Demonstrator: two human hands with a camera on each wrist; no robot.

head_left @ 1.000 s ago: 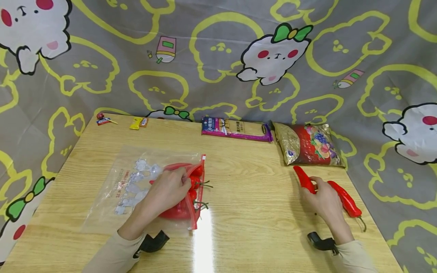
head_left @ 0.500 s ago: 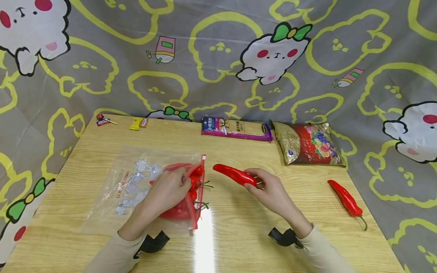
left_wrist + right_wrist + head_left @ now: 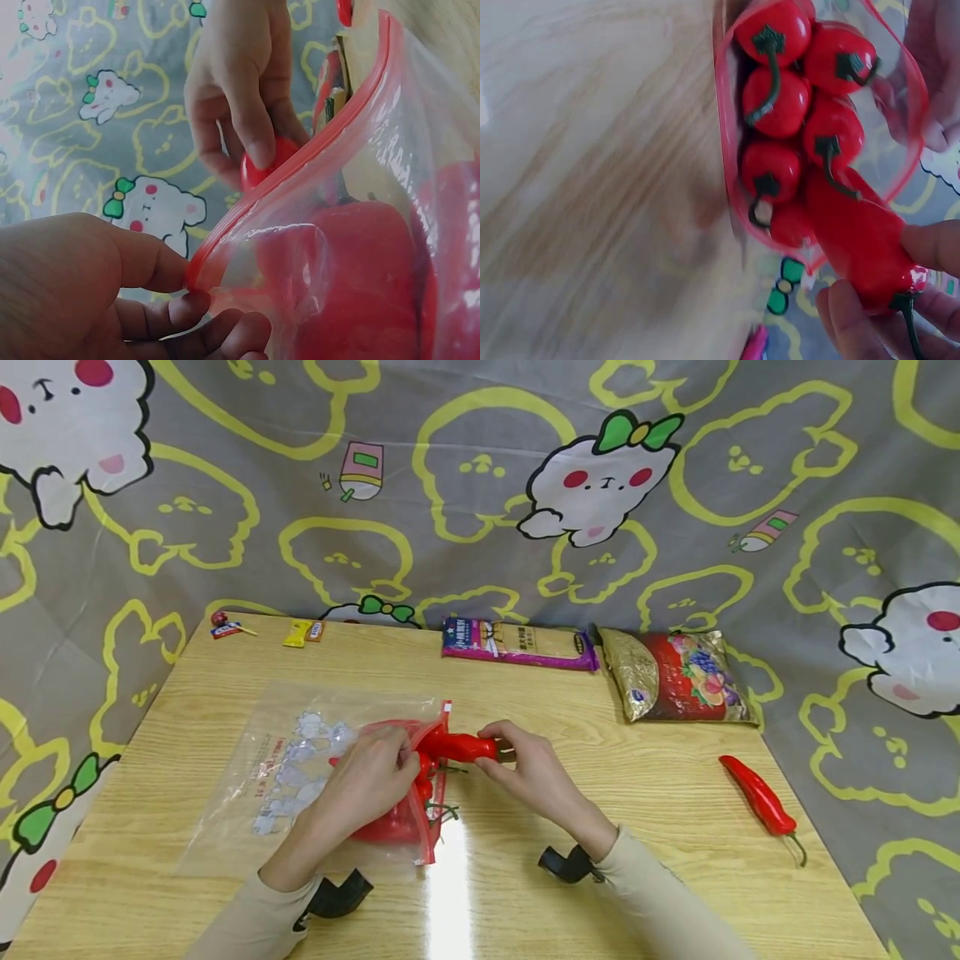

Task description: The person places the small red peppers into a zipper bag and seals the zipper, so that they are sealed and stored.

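Observation:
A clear zip bag (image 3: 232, 793) with a red zip edge lies on the table, its mouth facing right and holding several red chili peppers (image 3: 776, 101) with green stems. My left hand (image 3: 375, 772) pinches the upper edge of the mouth between thumb and fingers, as the left wrist view (image 3: 150, 292) shows. In my right hand (image 3: 536, 768) is another red chili pepper (image 3: 465, 747), gripped near its stem end. Its tip lies inside the bag mouth, beside the other peppers. One more chili pepper (image 3: 761, 797) lies alone at the table's right side.
Along the back edge stand a purple noodle packet (image 3: 521, 643) and a gold and red bag (image 3: 678, 677). Small wrapped candies (image 3: 303, 631) and a lollipop (image 3: 220, 619) sit at the back left. A patterned cloth (image 3: 480, 485) rises behind the table (image 3: 637, 877).
My right hand has carried the chili pepper leftward from the table's right side, and the pepper's tip has entered the bag mouth. The left hand has kept its place on the bag.

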